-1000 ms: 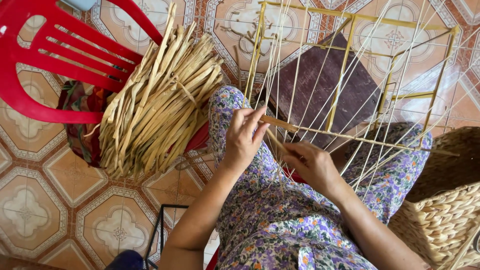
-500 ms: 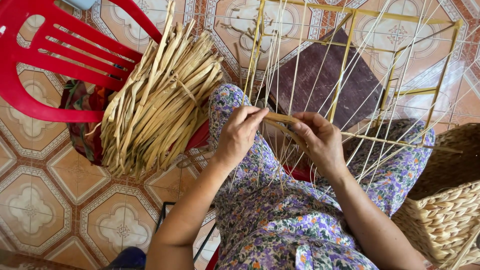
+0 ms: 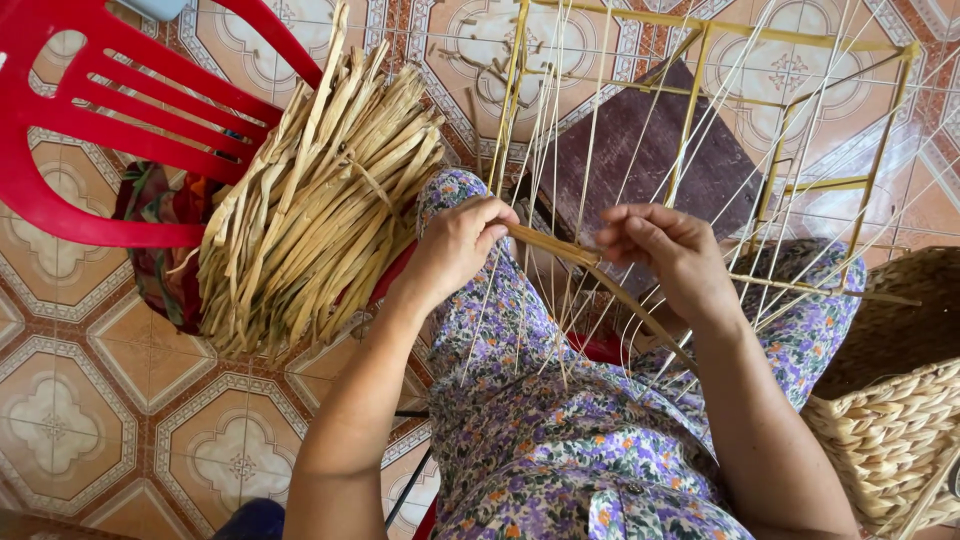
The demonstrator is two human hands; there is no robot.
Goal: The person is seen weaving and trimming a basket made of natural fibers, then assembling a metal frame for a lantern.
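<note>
My left hand (image 3: pixel 458 245) pinches one end of a tan dried reed strip (image 3: pixel 556 249) over my lap. My right hand (image 3: pixel 667 252) holds the same strip further along, fingers curled among the thin pale strands (image 3: pixel 590 150) that run down from a yellow wire frame (image 3: pixel 700 90). The strip's far part slants down to the right under my right wrist. I wear purple floral trousers (image 3: pixel 560 440).
A thick bundle of dried reed strips (image 3: pixel 310 210) rests against a red plastic chair (image 3: pixel 90 130) on the left. A woven basket (image 3: pixel 895 400) stands at the right. A dark brown board (image 3: pixel 640 160) lies under the frame on the patterned tile floor (image 3: pixel 90 420).
My right hand has risen from low beside my knee up to the level of my left hand. Both hands now hold the strip stretched between them.
</note>
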